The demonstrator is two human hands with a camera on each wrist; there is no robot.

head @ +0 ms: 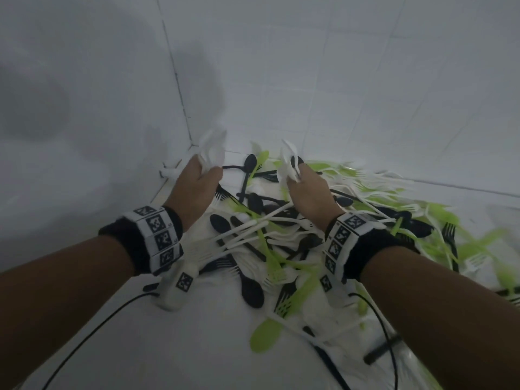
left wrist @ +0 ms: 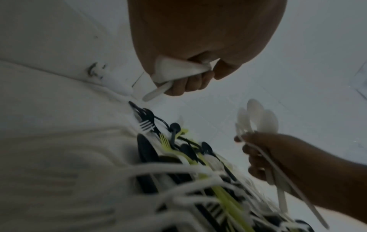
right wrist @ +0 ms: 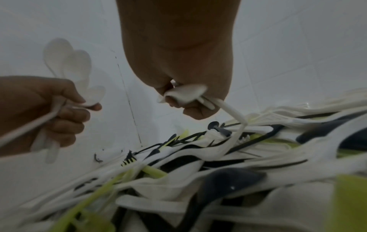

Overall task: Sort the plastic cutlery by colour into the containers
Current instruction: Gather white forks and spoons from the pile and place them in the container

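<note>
Although both hands already hold white pieces, the sorting looks to be at an early stage. In the head view the left hand, left of centre, is curled around a small bunch of white spoons whose bowls fan upward against the tiled wall. The right hand, at centre right, is likewise closed on its own bunch of white spoons. The left wrist view shows the same: near fingers wrapped tight around white handles at upper centre, and at the lower right of that frame the other hand gripping spoon bowls that stand up above its knuckles. In the right wrist view one white handle slants down from the near fist towards the heap, its lower end close to or touching the pieces below; which, I cannot tell.

Under and beyond both hands, filling the centre and right of the head view, lies a large mixed pile of cutlery: black spoons and forks, lime-green forks and spoons, and many white pieces, all crossed over one another on a white surface. No container shows in any view, so nothing can be counted as sorted yet. As I judge it, only a handful of white has been gathered; nearly all the black, green and remaining white is left to separate.
</note>
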